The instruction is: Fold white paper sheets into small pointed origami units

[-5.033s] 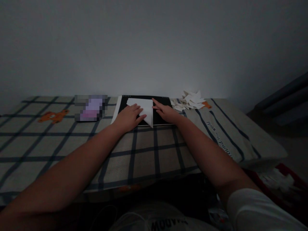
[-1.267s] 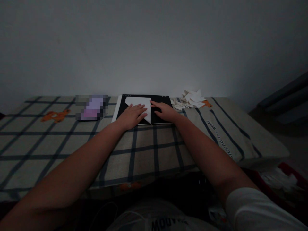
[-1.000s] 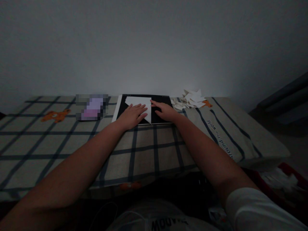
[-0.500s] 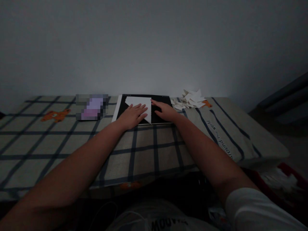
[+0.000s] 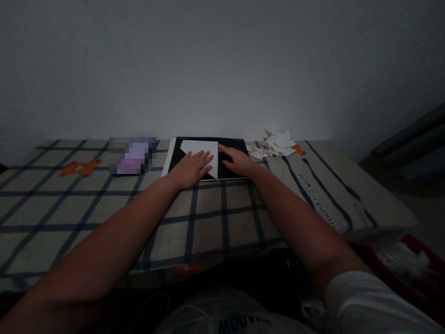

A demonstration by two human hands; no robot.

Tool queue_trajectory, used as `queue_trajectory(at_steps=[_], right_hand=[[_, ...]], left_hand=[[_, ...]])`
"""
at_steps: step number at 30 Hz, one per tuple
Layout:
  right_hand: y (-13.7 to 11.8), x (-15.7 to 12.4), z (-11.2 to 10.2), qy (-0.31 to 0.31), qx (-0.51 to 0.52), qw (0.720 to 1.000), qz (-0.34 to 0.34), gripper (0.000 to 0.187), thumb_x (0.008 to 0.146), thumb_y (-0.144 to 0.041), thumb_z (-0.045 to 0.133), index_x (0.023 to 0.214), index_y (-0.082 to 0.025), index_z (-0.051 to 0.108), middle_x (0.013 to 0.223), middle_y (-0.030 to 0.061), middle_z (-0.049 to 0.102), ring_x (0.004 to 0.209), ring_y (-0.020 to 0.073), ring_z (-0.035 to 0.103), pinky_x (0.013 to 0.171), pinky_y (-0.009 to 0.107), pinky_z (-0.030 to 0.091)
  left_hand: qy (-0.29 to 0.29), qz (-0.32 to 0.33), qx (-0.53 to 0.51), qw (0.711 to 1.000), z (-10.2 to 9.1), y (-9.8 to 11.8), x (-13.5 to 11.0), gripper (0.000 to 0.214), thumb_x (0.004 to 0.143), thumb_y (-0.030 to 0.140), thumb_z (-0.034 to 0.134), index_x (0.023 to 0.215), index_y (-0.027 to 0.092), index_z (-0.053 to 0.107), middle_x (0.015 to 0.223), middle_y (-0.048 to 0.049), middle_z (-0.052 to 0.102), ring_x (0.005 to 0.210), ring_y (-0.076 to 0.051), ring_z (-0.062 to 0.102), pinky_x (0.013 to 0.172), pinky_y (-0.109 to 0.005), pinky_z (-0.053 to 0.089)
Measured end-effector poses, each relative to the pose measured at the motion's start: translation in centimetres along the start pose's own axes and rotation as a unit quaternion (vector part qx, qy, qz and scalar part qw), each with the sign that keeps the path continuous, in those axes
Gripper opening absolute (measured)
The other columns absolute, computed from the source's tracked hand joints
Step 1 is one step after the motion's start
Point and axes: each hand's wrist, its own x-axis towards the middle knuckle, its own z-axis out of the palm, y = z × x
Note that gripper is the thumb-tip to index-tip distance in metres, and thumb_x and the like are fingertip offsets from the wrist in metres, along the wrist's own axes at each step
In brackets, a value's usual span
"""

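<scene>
A white sheet of paper (image 5: pixel 205 146) with slanted, folded-looking edges lies on a flat black board (image 5: pixel 239 171) that has a pale strip along its left side. My left hand (image 5: pixel 192 168) rests flat on the paper, fingers spread. At the paper's right edge is my right hand (image 5: pixel 239 160), its fingertips touching near the upper corner and its thumb held apart from the fingers. Part of the paper is hidden under my left hand.
A heap of folded white paper pieces (image 5: pixel 278 143) sits right of the board. To the left lies a phone-like device (image 5: pixel 134 157), its screen blurred. A checked cloth (image 5: pixel 208 218) covers the table against the wall. A red container (image 5: pixel 413 241) with white scraps stands lower right.
</scene>
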Motion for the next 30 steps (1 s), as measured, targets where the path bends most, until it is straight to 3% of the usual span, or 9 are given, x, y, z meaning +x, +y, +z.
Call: queue_trajectory(at_steps=[23,30], right_hand=[[-0.27,0.06,0.39,-0.01,-0.038,0.999,-0.012,0.059,0.092,-0.022,0.057,0.15,-0.017,0.047,0.149,0.014,0.054,0.136,0.0255,0.051,0.117,0.048,0.037],[-0.2,0.1,0.41,-0.014,-0.039,0.999,-0.004,0.062,0.089,-0.015,0.057,0.15,-0.019,0.047,0.149,0.0122,0.054,0.136,0.0245,0.052,0.117,0.048,0.037]], left_hand=[[0.004,0.006,0.011,1.0,0.41,-0.22,0.09,0.061,0.106,0.049,0.02,0.157,0.019,0.033,0.165,-0.0115,0.028,0.154,-0.025,0.022,0.123,-0.051,0.016],[0.007,0.006,0.015,1.0,-0.1,0.13,-0.14,0.059,0.106,0.048,0.021,0.156,0.02,0.035,0.164,-0.0116,0.03,0.153,-0.025,0.025,0.123,-0.051,0.018]])
